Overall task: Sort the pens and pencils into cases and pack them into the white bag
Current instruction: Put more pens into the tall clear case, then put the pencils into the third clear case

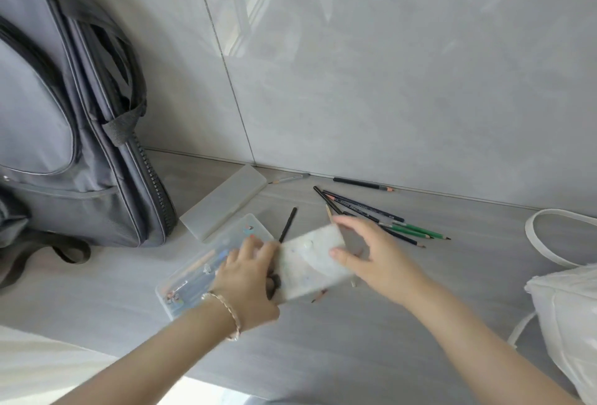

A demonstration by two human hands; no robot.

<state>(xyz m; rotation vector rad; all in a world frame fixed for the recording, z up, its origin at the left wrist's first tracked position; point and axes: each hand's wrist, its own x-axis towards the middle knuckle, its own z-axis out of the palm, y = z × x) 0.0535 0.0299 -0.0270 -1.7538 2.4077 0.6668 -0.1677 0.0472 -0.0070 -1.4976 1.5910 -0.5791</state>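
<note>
- Head view cuts off the white bag (568, 304) at the right edge of the desk (403, 340). Motion blurs both hands, and the dark bits under the left fingers cannot be made out.
- Between the hands, near the desk's middle, sits the speckled pouch (311, 262), white and tilted, beside a clear case (206, 262) holding pens. Loose pencils (392, 220) fan out towards the back edge.
- Curled round the pouch's left end, the left hand (247, 282) grips it.
- At the other end the right hand (374, 251) pinches it between thumb and forefinger, other fingers spread.
</note>
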